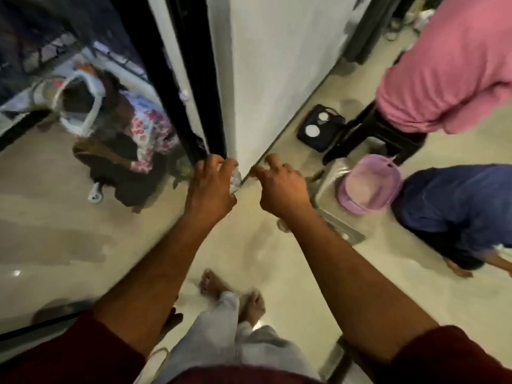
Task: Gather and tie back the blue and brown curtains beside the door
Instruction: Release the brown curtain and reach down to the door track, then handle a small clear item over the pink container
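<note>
Glass panel [83,167] of the door at far left carries a reflection of the room; beside it stands a black door frame [191,106], then a white wall corner [266,79]. Left hand [212,187] is raised at the foot of that corner, its grip curled around a small pale, shiny item [235,180] which is too blurred to identify; it may be a tie or a bit of fabric. Right hand [279,187] sits just beside it, near but apart, its grip bent with fingertips drawn together at the corner edge; whether it holds anything cannot be told. Further right, a person's pink garment [443,65] and blue trousers [454,212] are visible, with a lilac lidded container [368,187] on the floor. Neither the blue nor the brown curtain appears in view, so their position relative to either grip cannot be stated. Judgement: no gathered or tied curtain is evident; gathering and tying appear outstanding.
</note>
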